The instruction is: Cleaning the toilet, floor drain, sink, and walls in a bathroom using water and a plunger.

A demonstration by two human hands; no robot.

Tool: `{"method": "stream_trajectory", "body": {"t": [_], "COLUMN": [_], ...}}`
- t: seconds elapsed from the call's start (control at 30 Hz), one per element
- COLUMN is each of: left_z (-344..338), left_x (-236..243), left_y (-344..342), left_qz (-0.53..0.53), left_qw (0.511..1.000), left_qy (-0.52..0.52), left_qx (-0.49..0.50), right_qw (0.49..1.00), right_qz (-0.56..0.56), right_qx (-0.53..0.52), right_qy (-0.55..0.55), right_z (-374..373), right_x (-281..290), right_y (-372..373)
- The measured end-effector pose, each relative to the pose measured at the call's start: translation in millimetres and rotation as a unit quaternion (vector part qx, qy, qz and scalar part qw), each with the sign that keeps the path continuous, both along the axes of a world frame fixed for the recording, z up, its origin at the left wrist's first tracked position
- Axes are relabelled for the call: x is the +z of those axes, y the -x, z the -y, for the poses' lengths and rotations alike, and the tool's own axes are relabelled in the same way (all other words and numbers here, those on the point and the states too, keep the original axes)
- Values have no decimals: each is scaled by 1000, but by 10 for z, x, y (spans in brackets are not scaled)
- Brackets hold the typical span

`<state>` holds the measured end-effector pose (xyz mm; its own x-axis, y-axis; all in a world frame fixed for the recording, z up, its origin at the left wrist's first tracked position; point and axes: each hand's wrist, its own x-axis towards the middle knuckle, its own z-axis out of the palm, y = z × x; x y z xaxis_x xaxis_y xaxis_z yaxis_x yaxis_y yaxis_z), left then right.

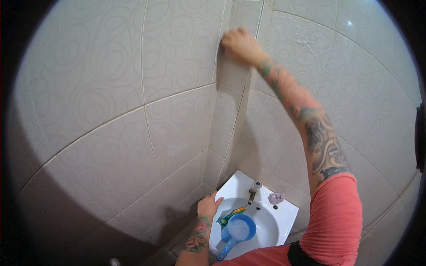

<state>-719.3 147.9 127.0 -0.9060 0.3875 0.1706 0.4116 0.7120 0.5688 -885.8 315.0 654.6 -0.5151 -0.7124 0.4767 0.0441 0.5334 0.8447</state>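
Observation:
My right hand (242, 46) is raised high against the tiled corner, where a narrow strip of wall juts out. Its fingers are curled and slightly blurred; anything inside them is hidden from view. Lower down, my left hand (208, 206) grips the left edge of a white washbasin (289, 215), thumb over the rim and the other fingers mostly hidden. In the bowl sits a blue dipper (223, 253) with foamy liquid (239, 229) in it, its handle pointing toward me. A green and orange packet (225, 219) lies behind the dipper.
A metal tap (254, 190) stands at the basin's back corner. Beside it on the ledge rests a crumpled pale purple thing (276, 197). Patterned beige tiles (102, 66) cover both walls, with wet streaks (306, 43) on the right one. A dark object (420, 137) edges in at far right.

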Motion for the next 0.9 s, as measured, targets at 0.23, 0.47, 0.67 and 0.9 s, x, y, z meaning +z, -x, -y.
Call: {"method": "stream_trajectory", "body": {"t": [0.23, 0.47, 0.67, 0.9], "left_z": [-30, -19, -3, 142], "left_x": [-13, 99, -4, 157], "left_y": [52, -2, -51, -741], "left_qz": [8, 27, 19, 5], "left_qw": [1000, 1000, 999, 969], "left_qy": [6, -3, -36, -238], "left_qx": [3, -2, 18, 65], "right_qw": [966, 991, 950, 977], "right_qz": [-17, -105, -237, -134], "right_qx": [128, 52, -95, -79], "right_qy": [225, -58, 179, 144], "right_z": [144, -1099, -1647, -2271], "right_x": [804, 196, 567, -1605], "right_y": [-771, -603, -2065, -2401]}}
